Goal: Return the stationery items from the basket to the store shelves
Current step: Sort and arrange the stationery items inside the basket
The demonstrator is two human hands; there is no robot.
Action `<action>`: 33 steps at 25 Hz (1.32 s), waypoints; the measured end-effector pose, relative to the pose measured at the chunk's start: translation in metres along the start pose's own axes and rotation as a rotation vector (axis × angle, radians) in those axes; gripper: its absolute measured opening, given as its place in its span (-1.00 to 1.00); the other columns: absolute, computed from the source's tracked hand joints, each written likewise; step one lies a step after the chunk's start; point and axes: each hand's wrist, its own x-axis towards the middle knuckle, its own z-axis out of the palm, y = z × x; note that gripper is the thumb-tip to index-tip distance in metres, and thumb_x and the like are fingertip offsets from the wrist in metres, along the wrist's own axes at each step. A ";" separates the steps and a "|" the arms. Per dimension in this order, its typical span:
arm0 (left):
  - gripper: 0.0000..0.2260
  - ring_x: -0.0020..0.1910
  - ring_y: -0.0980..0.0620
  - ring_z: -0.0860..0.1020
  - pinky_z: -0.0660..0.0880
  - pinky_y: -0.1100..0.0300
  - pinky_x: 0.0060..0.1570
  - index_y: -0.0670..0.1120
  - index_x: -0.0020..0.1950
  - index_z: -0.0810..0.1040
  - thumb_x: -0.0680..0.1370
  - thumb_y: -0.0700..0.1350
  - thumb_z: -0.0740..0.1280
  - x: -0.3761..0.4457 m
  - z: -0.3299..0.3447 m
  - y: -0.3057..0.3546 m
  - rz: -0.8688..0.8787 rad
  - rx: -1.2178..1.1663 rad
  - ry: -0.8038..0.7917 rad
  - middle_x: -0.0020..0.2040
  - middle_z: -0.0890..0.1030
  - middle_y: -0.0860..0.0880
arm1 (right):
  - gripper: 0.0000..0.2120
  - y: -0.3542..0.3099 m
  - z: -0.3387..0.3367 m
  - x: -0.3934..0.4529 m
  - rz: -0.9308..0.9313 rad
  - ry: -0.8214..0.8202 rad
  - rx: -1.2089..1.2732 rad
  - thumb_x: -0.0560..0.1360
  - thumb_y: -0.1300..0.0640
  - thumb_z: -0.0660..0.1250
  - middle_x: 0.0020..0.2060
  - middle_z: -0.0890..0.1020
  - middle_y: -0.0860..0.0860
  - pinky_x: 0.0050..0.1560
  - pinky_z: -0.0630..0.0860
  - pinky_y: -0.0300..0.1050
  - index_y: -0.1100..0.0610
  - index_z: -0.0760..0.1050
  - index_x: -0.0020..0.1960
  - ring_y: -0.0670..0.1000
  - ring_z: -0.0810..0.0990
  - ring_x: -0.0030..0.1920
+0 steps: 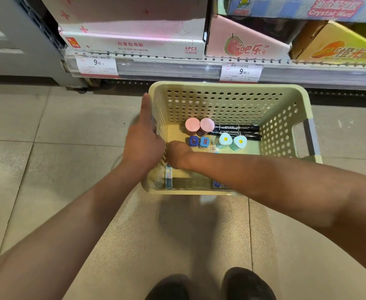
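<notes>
A pale green perforated basket (225,100) sits on the tiled floor below the shelf. Inside lie two pink-lidded jars (199,124), two black markers (237,130), two small blue items (198,142), two mint egg-topped items (232,142) and flat boxes (168,176) along the near wall. My left hand (144,137) grips the basket's left wall at the handle. My right hand (177,153) reaches down inside the near left corner, fingers curled and hidden; I cannot see whether it holds anything.
The lowest shelf (177,68) runs across the top with price tags reading 9.90. On it stand a white-pink box (134,43), a pink guava box (247,44) and a yellow box (338,46). My shoes (210,284) show at the bottom.
</notes>
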 end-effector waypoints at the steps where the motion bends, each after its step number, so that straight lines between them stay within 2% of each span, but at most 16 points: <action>1: -0.23 0.13 -0.07 0.49 0.37 0.15 -0.01 0.08 0.55 -0.13 0.50 -0.29 0.24 0.000 0.000 0.000 0.005 -0.001 -0.001 0.25 0.48 -0.12 | -0.73 -0.001 -0.002 -0.001 0.030 -0.020 0.091 0.55 0.27 0.19 0.17 0.55 0.18 -0.03 0.48 -0.15 0.32 0.46 0.22 0.14 0.55 0.16; 4: -0.23 0.08 -0.03 0.48 0.37 0.15 -0.01 0.07 0.55 -0.13 0.50 -0.28 0.24 0.000 0.000 -0.001 0.011 0.005 -0.003 0.25 0.48 -0.13 | -0.74 -0.002 -0.006 -0.003 0.085 -0.127 0.251 0.53 0.26 0.23 0.06 0.59 0.17 -0.17 0.48 -0.16 0.29 0.49 0.20 0.07 0.57 -0.08; 6: -0.25 0.07 -0.02 0.46 0.38 0.14 -0.01 0.07 0.55 -0.13 0.51 -0.28 0.22 0.000 0.000 -0.002 0.015 0.010 0.001 0.25 0.48 -0.13 | -0.85 0.001 -0.006 0.001 0.103 -0.207 0.368 0.56 0.28 0.18 -0.01 0.60 0.21 -0.37 0.49 -0.21 0.30 0.51 0.01 0.06 0.56 -0.25; 7: -0.25 0.09 -0.04 0.48 0.40 0.12 0.01 0.08 0.55 -0.13 0.51 -0.28 0.22 0.001 0.001 -0.002 0.018 0.012 0.003 0.26 0.47 -0.13 | -0.84 0.001 -0.007 0.001 0.115 -0.228 0.394 0.57 0.28 0.15 -0.05 0.60 0.22 -0.44 0.49 -0.24 0.27 0.46 -0.14 0.04 0.54 -0.31; 8: -0.24 0.12 -0.07 0.49 0.41 0.10 0.02 0.08 0.55 -0.14 0.51 -0.28 0.22 0.001 0.001 -0.002 0.018 0.013 0.004 0.26 0.47 -0.13 | -0.79 0.001 -0.007 0.001 0.141 -0.241 0.430 0.58 0.27 0.14 -0.14 0.58 0.20 -0.45 0.49 -0.25 0.23 0.39 -0.22 0.02 0.51 -0.35; 9: -0.24 0.14 -0.09 0.49 0.41 0.10 0.02 0.08 0.55 -0.14 0.51 -0.28 0.23 0.001 0.001 -0.002 0.015 0.012 0.004 0.27 0.47 -0.13 | -0.80 0.002 -0.007 0.001 0.177 -0.250 0.497 0.58 0.27 0.14 -0.23 0.54 0.16 -0.40 0.50 -0.24 0.23 0.38 -0.22 0.00 0.48 -0.36; 11: -0.23 0.11 -0.06 0.49 0.40 0.13 -0.01 0.08 0.55 -0.15 0.50 -0.29 0.23 0.001 0.001 -0.003 0.011 0.010 -0.004 0.26 0.47 -0.13 | -0.88 0.003 -0.006 -0.003 0.191 -0.259 0.554 0.56 0.30 0.17 -0.29 0.50 0.12 -0.34 0.51 -0.23 0.30 0.46 0.02 -0.01 0.49 -0.34; 12: -0.23 0.07 -0.03 0.48 0.39 0.14 -0.04 0.08 0.55 -0.14 0.50 -0.29 0.23 0.001 0.001 -0.002 0.014 0.012 -0.008 0.24 0.48 -0.13 | -0.80 0.004 -0.006 -0.004 0.182 -0.260 0.557 0.56 0.32 0.17 -0.24 0.52 0.13 -0.33 0.52 -0.23 0.31 0.45 0.16 0.01 0.51 -0.30; 14: -0.24 0.01 0.02 0.44 0.38 0.15 -0.05 0.07 0.55 -0.14 0.51 -0.29 0.22 0.000 0.000 -0.001 0.025 0.016 -0.012 0.22 0.49 -0.13 | -0.71 0.008 -0.003 -0.004 0.181 -0.274 0.569 0.57 0.33 0.18 -0.13 0.52 0.18 -0.23 0.54 -0.18 0.33 0.40 0.27 0.03 0.51 -0.23; 18: -0.25 -0.02 0.01 0.42 0.34 0.15 -0.06 0.07 0.55 -0.12 0.50 -0.31 0.19 -0.001 -0.001 0.000 0.015 0.004 -0.012 0.18 0.50 -0.15 | -0.67 0.013 0.003 -0.004 0.122 -0.226 0.492 0.57 0.15 0.23 -0.21 0.51 0.19 -0.18 0.54 -0.12 0.38 0.44 0.21 0.07 0.50 -0.29; 20: -0.26 -0.03 0.00 0.42 0.34 0.14 -0.06 0.07 0.55 -0.12 0.50 -0.30 0.18 -0.002 -0.002 0.001 0.018 0.008 -0.012 0.17 0.50 -0.16 | -0.65 0.017 0.004 -0.006 0.075 -0.182 0.367 0.56 0.09 0.25 -0.10 0.60 0.18 -0.07 0.58 -0.04 0.35 0.48 0.19 0.09 0.58 -0.24; 22: -0.27 -0.03 0.00 0.43 0.34 0.13 -0.06 0.07 0.55 -0.12 0.51 -0.30 0.18 -0.002 -0.002 0.001 0.017 -0.001 -0.013 0.16 0.51 -0.16 | -0.65 0.021 0.004 -0.009 0.026 -0.144 0.238 0.54 0.07 0.28 0.05 0.63 0.20 0.03 0.57 -0.01 0.31 0.50 0.19 0.13 0.64 -0.08; 24: -0.27 -0.03 0.01 0.44 0.35 0.14 -0.07 0.07 0.55 -0.13 0.51 -0.29 0.19 -0.003 -0.002 0.002 0.016 -0.006 -0.016 0.16 0.51 -0.14 | -0.65 0.022 0.002 -0.015 0.000 -0.067 0.179 0.51 0.07 0.33 0.11 0.61 0.18 0.06 0.53 -0.04 0.27 0.51 0.19 0.15 0.60 0.08; 26: -0.27 -0.04 0.03 0.44 0.35 0.15 -0.07 0.06 0.55 -0.13 0.52 -0.28 0.19 -0.003 -0.002 0.002 0.020 -0.003 -0.018 0.15 0.51 -0.13 | -0.68 0.024 0.000 -0.022 -0.027 0.018 0.174 0.48 0.09 0.36 0.10 0.61 0.17 0.01 0.50 -0.08 0.26 0.51 0.16 0.14 0.57 0.11; 30: -0.28 -0.05 0.01 0.43 0.34 0.14 -0.07 0.06 0.55 -0.12 0.52 -0.29 0.18 -0.002 -0.002 0.001 0.017 -0.006 -0.015 0.14 0.51 -0.15 | -0.82 0.028 -0.004 -0.040 -0.120 0.162 0.158 0.47 0.14 0.34 -0.03 0.62 0.16 -0.19 0.38 -0.17 0.24 0.51 -0.01 0.14 0.58 0.00; 33: -0.27 -0.04 -0.03 0.48 0.36 0.14 -0.08 0.06 0.55 -0.12 0.51 -0.30 0.17 -0.001 -0.001 0.000 0.017 -0.006 -0.011 0.14 0.51 -0.14 | -0.93 0.034 -0.006 -0.055 -0.240 0.237 0.123 0.44 0.18 0.34 -0.15 0.51 0.08 -0.23 0.34 -0.18 0.14 0.44 -0.13 0.12 0.56 -0.09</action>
